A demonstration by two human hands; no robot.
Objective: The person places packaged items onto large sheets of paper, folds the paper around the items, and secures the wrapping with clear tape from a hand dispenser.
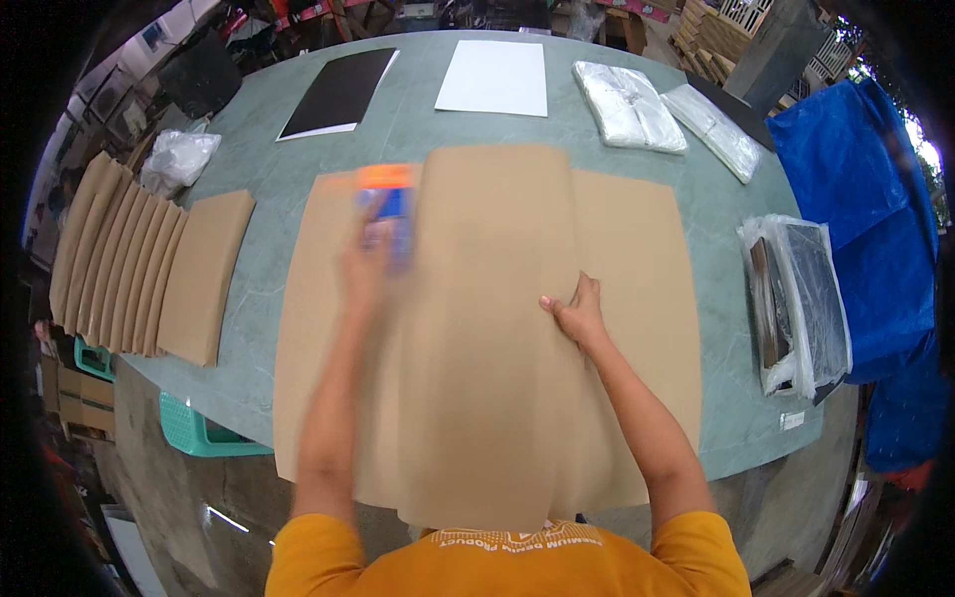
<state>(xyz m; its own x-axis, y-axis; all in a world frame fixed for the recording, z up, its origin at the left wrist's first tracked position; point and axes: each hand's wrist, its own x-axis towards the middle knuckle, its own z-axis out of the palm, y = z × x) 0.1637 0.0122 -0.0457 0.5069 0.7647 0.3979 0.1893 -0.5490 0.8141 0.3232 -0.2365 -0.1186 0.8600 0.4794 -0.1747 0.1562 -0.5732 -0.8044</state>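
A large sheet of brown kraft paper (pixel 637 249) lies spread in front of me. On its middle sits a long brown paper-covered shape (pixel 487 298), which reaches toward my body. My left hand (pixel 370 254) is closed round a blue-and-orange handheld tool (pixel 390 199), smeared by motion, just left of the far part of that shape. With fingers and thumb my right hand (pixel 579 313) grips the right edge of the middle brown paper. What lies beneath that paper is hidden.
Several brown paper-wrapped packets (pixel 209 279) lean in a row on the left of the green table (pixel 259 338). Farther off are a black sheet (pixel 343 92), a white sheet (pixel 492 78) and clear plastic bags (pixel 632 107). A plastic-wrapped bundle (pixel 801 303) lies at the right.
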